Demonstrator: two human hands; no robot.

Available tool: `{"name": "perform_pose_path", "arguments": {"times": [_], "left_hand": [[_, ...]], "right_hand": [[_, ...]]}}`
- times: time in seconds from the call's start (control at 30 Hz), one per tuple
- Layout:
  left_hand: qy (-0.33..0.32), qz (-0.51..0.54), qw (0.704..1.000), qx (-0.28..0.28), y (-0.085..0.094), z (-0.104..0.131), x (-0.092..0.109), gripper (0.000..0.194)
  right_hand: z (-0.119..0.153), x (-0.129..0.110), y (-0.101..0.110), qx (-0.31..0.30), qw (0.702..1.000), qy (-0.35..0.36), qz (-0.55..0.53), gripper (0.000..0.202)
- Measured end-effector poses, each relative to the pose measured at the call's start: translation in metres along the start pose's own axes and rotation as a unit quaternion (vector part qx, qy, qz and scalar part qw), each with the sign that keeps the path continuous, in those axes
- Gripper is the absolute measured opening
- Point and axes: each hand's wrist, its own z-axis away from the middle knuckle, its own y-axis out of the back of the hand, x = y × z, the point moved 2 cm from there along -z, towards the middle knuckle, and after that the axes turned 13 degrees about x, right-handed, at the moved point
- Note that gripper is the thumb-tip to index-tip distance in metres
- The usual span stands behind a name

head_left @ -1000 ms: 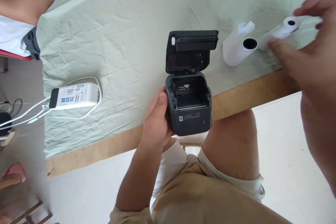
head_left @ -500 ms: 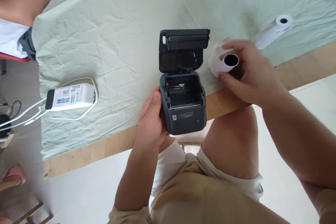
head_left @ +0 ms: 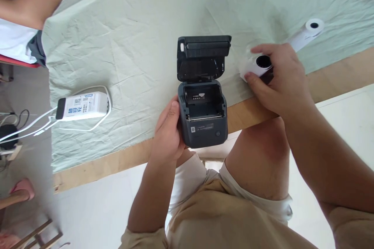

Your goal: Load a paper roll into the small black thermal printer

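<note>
Head view. Grips portable printer (head_left: pixel 204 140) by its side with left hand (head_left: pixel 168 136), thumb along the flank, at the wooden table edge (head_left: pixel 105 167). Cover (head_left: pixel 201 66) tipped fully back, bay exposed. Curls right hand (head_left: pixel 288 74) around near paper roll (head_left: pixel 254 69), thumb on the paper, just right of the printer; cannot tell how firmly. Far paper roll (head_left: pixel 302 39) upright beyond the knuckles.

Could go wrong, by judgement:
- Printer drop: held one-handed and from one side only, close to the edge – apt to twist or slip toward the floor with a knock on the raised cover.
- Far roll toppling: close behind the right knuckles, easily brushed in a backward swing.
- Near roll creasing or unwinding: loose, ragged paper at its side, liable to catch under a fingertip or trail behind a lift.
- Cover swinging shut or straining at the hinge: possible with a bump from the right hand.

Writing: Bluetooth mark (head_left: pixel 193 129) on printer front, beside a small grey label (head_left: pixel 206 127), too fine to read. Power symbol (head_left: pixel 217 134) at the right. Inside the bay, a printed label (head_left: pixel 198 97) – illegible. On white power block (head_left: pixel 84 106), large blue characters, a barcode and smaller print; not safely readable. No brand made out anywhere.
</note>
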Motion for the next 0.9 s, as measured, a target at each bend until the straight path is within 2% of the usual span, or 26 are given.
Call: {"name": "perform_pose_path", "arguments": {"times": [0.1, 0.23, 0.37, 0.57, 0.67, 0.73, 0.8, 0.9], "left_hand": [[0.003, -0.003, 1.000, 0.005, 0.001, 0.000, -0.001, 0.029], [-0.004, -0.003, 1.000, 0.005, 0.001, -0.001, -0.001, 0.028], [-0.004, 0.003, 1.000, -0.001, 0.001, -0.001, -0.002, 0.029], [-0.010, -0.006, 1.000, 0.006, 0.001, 0.000, -0.002, 0.029], [-0.008, 0.010, 1.000, -0.012, 0.002, 0.000, -0.002, 0.029], [-0.007, 0.010, 0.999, -0.039, 0.002, 0.000, -0.002, 0.029], [-0.010, -0.010, 0.998, -0.057, 0.003, 0.000, -0.002, 0.030], [-0.017, -0.025, 0.998, -0.062, 0.003, 0.001, -0.002, 0.032]], "right_hand": [[0.001, 0.000, -0.001, -0.010, 0.999, -0.031, -0.026, 0.058], [0.000, -0.001, -0.001, 0.020, 1.000, 0.000, 0.017, 0.047], [0.001, 0.001, -0.003, 0.000, 1.000, 0.000, -0.008, 0.056], [0.001, 0.002, -0.004, -0.008, 0.999, 0.044, 0.003, 0.051], [0.000, 0.006, -0.005, 0.006, 1.000, 0.017, -0.007, 0.057], [0.001, 0.005, -0.002, 0.030, 0.998, -0.008, -0.060, 0.062], [0.005, -0.005, 0.006, 0.066, 0.990, -0.006, -0.125, 0.060], [0.012, -0.040, 0.020, 0.079, 0.986, 0.029, -0.142, 0.041]]}}
